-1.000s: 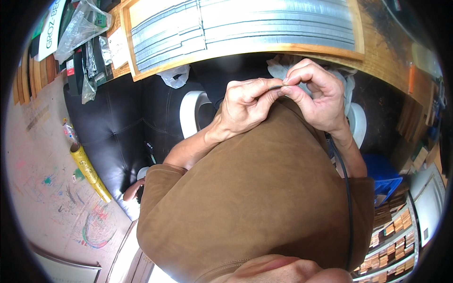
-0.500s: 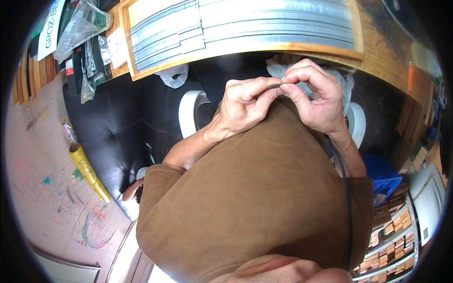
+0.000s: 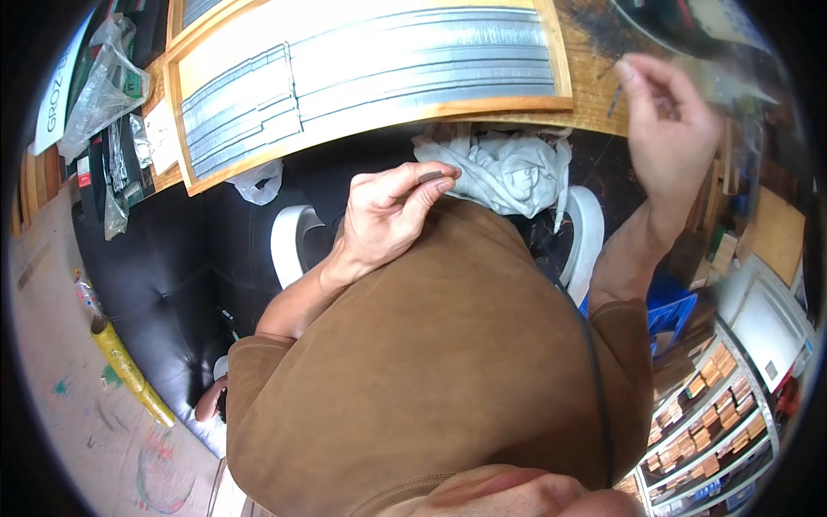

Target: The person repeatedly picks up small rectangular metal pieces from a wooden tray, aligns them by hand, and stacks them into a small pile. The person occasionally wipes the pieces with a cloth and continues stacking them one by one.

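My left hand (image 3: 386, 214) is held in front of my chest, its thumb and fingers pinched on a small dark flat piece (image 3: 431, 177). Over the bench at the right, my right hand (image 3: 674, 129) is raised, slightly blurred. A thin dark strip (image 3: 614, 102) hangs from its pinched fingertips. Ahead of both hands lies a shallow wooden tray (image 3: 362, 119) holding rows of thin grey metal strips (image 3: 422, 65). The nearest thing below the left fingertips is a crumpled pale cloth (image 3: 512, 168).
A white chair's armrests (image 3: 293, 246) flank me. Plastic bags and dark boxes (image 3: 108, 164) crowd the bench's left end. A yellow roll (image 3: 129, 372) rests by the black padded seat (image 3: 155, 267). Shelves of small wooden blocks (image 3: 711, 414) and a blue crate (image 3: 672, 314) stand at the right.
My right hand has parted from my left and moved forward and right over the bench, with a thin strip in its fingers. My left hand keeps its pinch; the whole view has shifted.
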### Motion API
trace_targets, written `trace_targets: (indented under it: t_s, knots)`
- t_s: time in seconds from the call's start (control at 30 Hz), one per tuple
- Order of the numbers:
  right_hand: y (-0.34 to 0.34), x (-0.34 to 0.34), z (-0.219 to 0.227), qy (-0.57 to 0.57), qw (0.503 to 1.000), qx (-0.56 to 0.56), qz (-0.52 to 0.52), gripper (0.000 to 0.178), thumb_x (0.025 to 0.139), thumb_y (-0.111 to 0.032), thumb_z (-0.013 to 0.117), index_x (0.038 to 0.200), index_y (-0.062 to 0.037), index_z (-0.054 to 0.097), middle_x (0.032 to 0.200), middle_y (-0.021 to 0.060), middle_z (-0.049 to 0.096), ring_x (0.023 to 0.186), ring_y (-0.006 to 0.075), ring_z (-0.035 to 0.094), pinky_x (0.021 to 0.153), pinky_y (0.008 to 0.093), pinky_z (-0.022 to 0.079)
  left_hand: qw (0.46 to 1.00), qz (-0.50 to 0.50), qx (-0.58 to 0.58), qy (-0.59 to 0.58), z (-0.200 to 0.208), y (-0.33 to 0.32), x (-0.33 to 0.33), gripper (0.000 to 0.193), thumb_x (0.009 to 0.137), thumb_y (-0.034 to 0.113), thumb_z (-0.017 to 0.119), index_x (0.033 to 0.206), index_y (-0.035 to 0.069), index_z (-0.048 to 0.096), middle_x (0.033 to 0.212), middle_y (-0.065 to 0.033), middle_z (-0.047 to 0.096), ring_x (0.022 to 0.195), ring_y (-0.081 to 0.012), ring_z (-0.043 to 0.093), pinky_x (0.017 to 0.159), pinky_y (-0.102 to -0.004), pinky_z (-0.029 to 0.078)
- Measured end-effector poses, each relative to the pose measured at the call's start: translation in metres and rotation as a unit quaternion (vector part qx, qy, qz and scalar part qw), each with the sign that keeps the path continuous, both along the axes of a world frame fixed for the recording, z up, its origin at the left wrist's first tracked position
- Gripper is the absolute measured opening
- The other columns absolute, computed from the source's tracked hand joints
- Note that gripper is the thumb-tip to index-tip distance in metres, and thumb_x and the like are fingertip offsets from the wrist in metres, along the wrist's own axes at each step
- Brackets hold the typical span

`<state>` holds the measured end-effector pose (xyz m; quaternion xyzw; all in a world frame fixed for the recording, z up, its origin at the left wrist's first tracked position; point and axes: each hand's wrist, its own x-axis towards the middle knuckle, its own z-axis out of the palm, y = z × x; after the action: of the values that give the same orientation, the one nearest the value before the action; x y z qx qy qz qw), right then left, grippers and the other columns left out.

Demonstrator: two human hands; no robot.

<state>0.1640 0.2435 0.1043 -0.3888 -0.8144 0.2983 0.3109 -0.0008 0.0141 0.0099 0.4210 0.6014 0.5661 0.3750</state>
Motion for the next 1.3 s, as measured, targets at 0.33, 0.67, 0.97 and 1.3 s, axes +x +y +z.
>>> trace_targets:
  t_s: [0.33, 0.67, 0.97, 1.3]
  knots:
    - [-0.078, -0.033, -0.046, 0.103, 0.946, -0.134, 0.276, 0.011, 0.083, 0.007, 0.075, 0.09, 0.0024, 0.069, 0.084, 0.0127, 0.068, 0.075, 0.0259, 0.069, 0.066, 0.0326, 0.054, 0.999, -0.004, 0.018, 0.047, 0.015, 0.009, -0.007, 0.018, 0.091, -0.005, 0.073, 0.109, -0.004, 0.074, 0.092, -0.0134, 0.079, 0.079, -0.0162, 0.076, 0.071, -0.0251, 0.059]
    - [-0.05, -0.079, -0.003, 0.182, 0.908, 0.035, 0.376, 0.033, 0.075, 0.005, 0.083, 0.106, -0.007, 0.079, 0.094, 0.0074, 0.069, 0.077, 0.0195, 0.068, 0.07, 0.0298, 0.055, 0.87, 0.024, 0.127, 0.476, 0.078, 0.031, -0.057, 0.032, 0.082, 0.0, 0.077, 0.113, 0.004, 0.076, 0.08, -0.0056, 0.075, 0.063, -0.013, 0.07, 0.059, -0.0259, 0.057]
    - [0.018, -0.174, -0.017, 0.154, 0.919, -0.161, 0.325, 0.009, 0.09, -0.001, 0.074, 0.097, 0.0046, 0.076, 0.084, 0.0105, 0.074, 0.075, 0.0136, 0.068, 0.068, 0.0265, 0.056, 0.998, -0.045, 0.05, -0.014, 0.021, 0.12, -0.153, 0.029, 0.101, 0.002, 0.056, 0.126, 0.002, 0.071, 0.113, -0.0066, 0.074, 0.101, -0.0112, 0.067, 0.09, -0.0267, 0.055]
    - [-0.045, -0.081, 0.013, 0.181, 0.931, -0.001, 0.316, 0.012, 0.087, 0.007, 0.075, 0.099, 0.0028, 0.074, 0.093, 0.0089, 0.07, 0.09, 0.0158, 0.065, 0.078, 0.0291, 0.053, 0.961, -0.04, 0.069, 0.264, 0.107, 0.044, -0.07, 0.023, 0.098, 0.023, 0.074, 0.113, 0.007, 0.078, 0.089, -0.0051, 0.078, 0.072, -0.0078, 0.068, 0.059, -0.0244, 0.054]
